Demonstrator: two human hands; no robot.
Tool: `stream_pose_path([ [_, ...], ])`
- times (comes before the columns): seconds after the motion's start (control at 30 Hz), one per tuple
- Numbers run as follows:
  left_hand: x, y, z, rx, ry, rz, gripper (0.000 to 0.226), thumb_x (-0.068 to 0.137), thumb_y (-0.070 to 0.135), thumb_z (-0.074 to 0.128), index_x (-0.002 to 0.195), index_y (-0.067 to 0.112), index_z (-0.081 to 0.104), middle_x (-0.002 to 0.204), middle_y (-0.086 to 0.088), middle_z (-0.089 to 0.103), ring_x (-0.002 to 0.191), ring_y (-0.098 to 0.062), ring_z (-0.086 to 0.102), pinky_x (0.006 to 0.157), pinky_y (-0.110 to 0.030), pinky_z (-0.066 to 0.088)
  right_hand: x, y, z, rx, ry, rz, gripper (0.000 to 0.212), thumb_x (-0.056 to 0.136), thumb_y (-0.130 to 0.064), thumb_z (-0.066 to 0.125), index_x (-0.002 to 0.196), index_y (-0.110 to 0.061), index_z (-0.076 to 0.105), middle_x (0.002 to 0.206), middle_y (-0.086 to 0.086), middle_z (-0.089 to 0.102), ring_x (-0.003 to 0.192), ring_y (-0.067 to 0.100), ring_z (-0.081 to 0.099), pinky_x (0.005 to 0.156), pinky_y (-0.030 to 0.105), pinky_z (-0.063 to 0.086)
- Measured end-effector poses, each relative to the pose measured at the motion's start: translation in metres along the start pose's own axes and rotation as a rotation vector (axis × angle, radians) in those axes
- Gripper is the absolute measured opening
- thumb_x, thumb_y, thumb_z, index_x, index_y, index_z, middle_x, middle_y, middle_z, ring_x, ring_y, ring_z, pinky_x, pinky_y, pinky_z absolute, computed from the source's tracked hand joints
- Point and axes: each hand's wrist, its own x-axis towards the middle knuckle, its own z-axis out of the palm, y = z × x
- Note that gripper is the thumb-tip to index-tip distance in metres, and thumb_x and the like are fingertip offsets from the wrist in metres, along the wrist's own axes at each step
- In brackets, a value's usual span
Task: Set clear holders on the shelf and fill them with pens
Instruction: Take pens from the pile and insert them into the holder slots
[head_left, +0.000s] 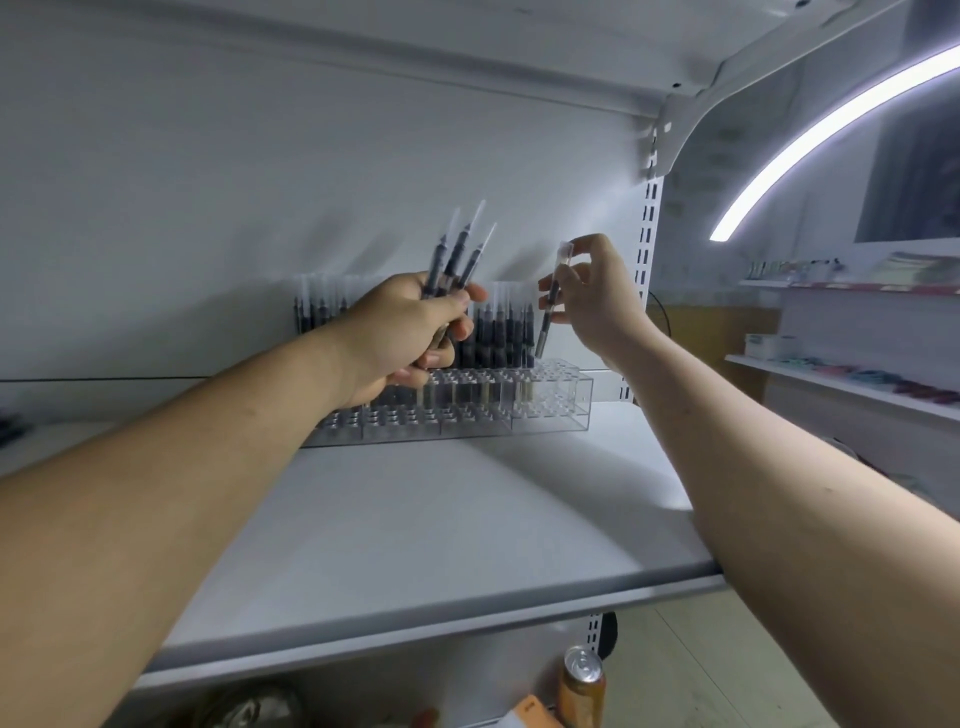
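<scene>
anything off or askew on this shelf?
Nothing askew. The clear acrylic pen holder sits flat on the white shelf, black pens in it upright, its right-end holes unfilled. Left hand grips spare pens, right hand pinches a single pen. Only stray item: an orange drink can standing below the shelf.

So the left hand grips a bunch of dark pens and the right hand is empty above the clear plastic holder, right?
Not empty: the head view shows the right hand pinching one dark pen above the clear plastic holder. The left hand does grip dark pens.
</scene>
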Motion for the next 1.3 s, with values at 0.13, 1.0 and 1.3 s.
stream_pose_path([
  [0.13, 0.000, 0.000, 0.001, 0.015, -0.001, 0.006, 0.022, 0.111, 0.022, 0.048, 0.124, 0.016, 0.065, 0.083, -0.002, 0.054, 0.054, -0.012, 0.038, 0.040, -0.021, 0.024, -0.001, 0.002, 0.002, -0.054, -0.050, 0.002, 0.013, 0.111, -0.014, 0.045, 0.123, -0.011, 0.048, 0.093, 0.009, 0.068, 0.082, 0.027, 0.072, 0.079, 0.053, 0.064],
  [1.0, -0.001, 0.000, 0.004, 0.088, 0.002, 0.011, 0.022, 0.111, 0.024, 0.051, 0.115, 0.015, 0.071, 0.089, -0.005, 0.061, 0.056, -0.012, 0.045, 0.043, -0.024, 0.028, 0.004, 0.025, -0.005, -0.409, -0.197, 0.101, 0.018, 0.102, -0.010, 0.058, 0.118, -0.009, 0.066, 0.094, 0.011, 0.077, 0.056, 0.015, 0.059, 0.038, 0.018, 0.038],
  [1.3, -0.005, 0.004, 0.007, 0.019, -0.013, -0.005, 0.025, 0.111, 0.021, 0.051, 0.118, 0.007, 0.070, 0.086, -0.006, 0.058, 0.059, -0.012, 0.046, 0.044, -0.023, 0.031, -0.008, -0.014, -0.007, 0.160, -0.109, -0.071, 0.014, 0.099, -0.005, 0.063, 0.098, -0.008, 0.076, 0.080, 0.009, 0.073, 0.063, 0.020, 0.062, 0.053, 0.025, 0.043],
])
